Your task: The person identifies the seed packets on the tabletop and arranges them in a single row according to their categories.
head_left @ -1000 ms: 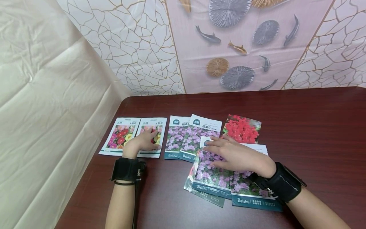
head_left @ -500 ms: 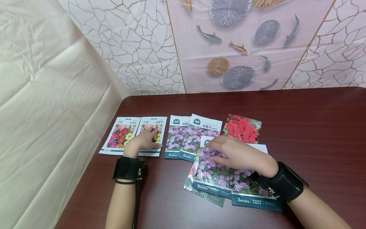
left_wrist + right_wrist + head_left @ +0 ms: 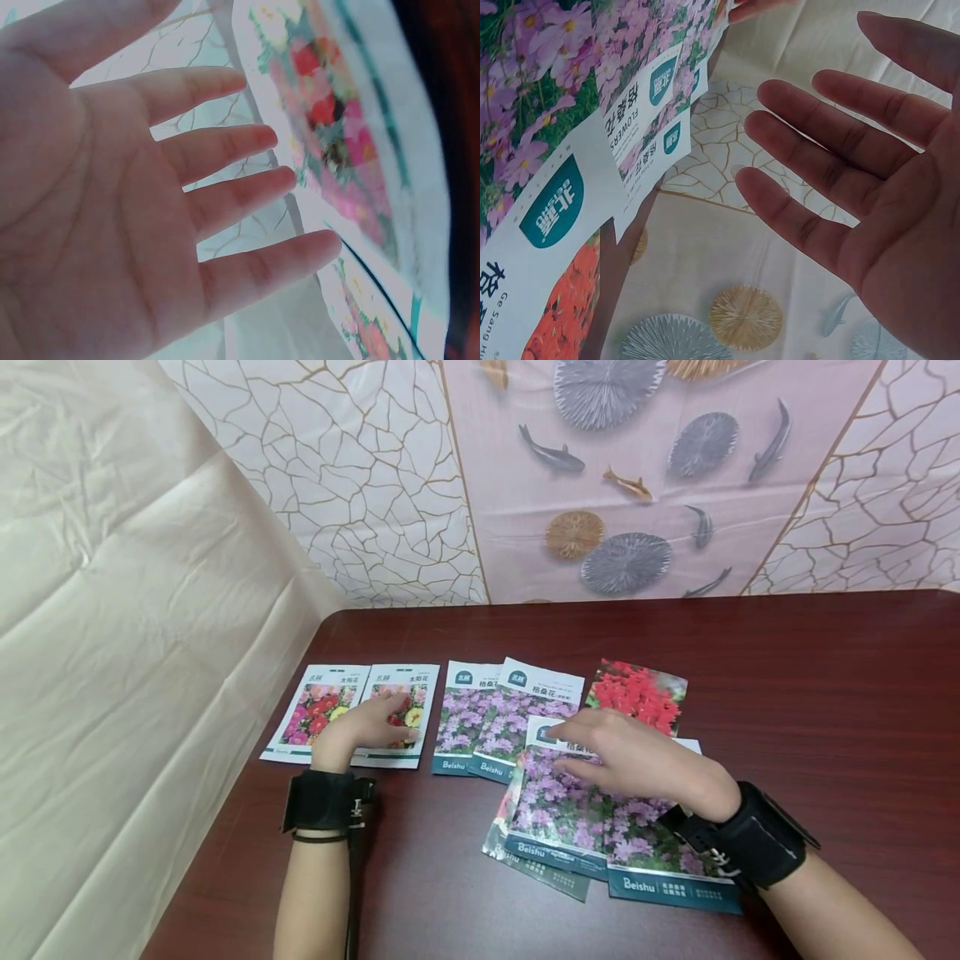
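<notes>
My left hand (image 3: pixel 367 724) is over the second of two seed packets with red, pink and yellow flowers, its fingers straight and holding nothing. The other such packet (image 3: pixel 311 718) lies at its left. In the left wrist view the palm is bare and the fingers spread apart, close to the packets. My right hand (image 3: pixel 630 756) is above a purple-flower seed packet (image 3: pixel 558 806), fingers loosely extended. Another purple packet (image 3: pixel 660 852) lies partly under that forearm. The right wrist view shows the right palm (image 3: pixel 900 187) with nothing in it.
Two overlapping purple-flower packets (image 3: pixel 525 718) lie between the hands. A red-flower packet (image 3: pixel 637 693) sticks out behind the right hand. Beneath the front purple packet, a greenish packet (image 3: pixel 543 875) shows its lower edge. Patterned cloth (image 3: pixel 375 485) hangs behind the dark red table (image 3: pixel 825 693).
My left hand has shifted slightly left over its packet. The right hand has drawn back a little to the right, its fingers closer together. The packets have stayed in place.
</notes>
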A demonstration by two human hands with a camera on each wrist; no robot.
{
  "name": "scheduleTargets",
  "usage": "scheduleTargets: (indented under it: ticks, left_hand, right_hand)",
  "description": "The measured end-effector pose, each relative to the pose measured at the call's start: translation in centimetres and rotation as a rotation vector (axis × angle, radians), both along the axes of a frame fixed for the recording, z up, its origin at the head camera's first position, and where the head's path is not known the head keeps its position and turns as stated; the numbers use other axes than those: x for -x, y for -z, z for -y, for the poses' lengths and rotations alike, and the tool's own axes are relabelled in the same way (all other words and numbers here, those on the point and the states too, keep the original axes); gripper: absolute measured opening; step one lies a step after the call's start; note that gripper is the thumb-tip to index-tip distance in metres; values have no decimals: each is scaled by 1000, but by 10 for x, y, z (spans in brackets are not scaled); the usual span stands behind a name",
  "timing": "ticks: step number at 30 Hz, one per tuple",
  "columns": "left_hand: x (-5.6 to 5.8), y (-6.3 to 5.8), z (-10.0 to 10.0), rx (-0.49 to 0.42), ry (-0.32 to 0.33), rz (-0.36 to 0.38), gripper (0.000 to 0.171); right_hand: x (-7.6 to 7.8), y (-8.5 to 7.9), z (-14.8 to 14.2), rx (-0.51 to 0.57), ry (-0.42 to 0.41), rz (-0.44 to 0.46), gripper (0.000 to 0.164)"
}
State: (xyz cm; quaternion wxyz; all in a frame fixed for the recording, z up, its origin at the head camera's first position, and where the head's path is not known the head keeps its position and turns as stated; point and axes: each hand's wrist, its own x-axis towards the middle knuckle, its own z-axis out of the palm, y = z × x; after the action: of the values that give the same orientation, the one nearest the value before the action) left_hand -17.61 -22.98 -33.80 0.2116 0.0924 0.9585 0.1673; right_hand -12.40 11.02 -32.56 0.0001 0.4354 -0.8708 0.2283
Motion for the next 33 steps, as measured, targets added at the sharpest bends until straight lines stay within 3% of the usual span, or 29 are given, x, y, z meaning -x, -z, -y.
scheduleTargets:
  ticks: [8,15,20,28,33]
  left_hand:
    - [-6,-14,11,-28,-78,-35,67]
    - [-9,-22,10,-10,-92,-116,66]
    - [-11,-27,-1,-29,-62,-196,62]
    - [-14,-28,-30,-116,-9,-417,47]
    - [-17,-25,-53,-146,39,-451,38]
  right_hand:
    - [2,-2,-4,-12,30,25,32]
    - [4,-7,-10,-19,44,17,32]
    - [4,-15,-19,-17,67,19,30]
    - [6,-21,-28,25,105,-36,12]
    - [7,-18,-27,45,99,-67,10]
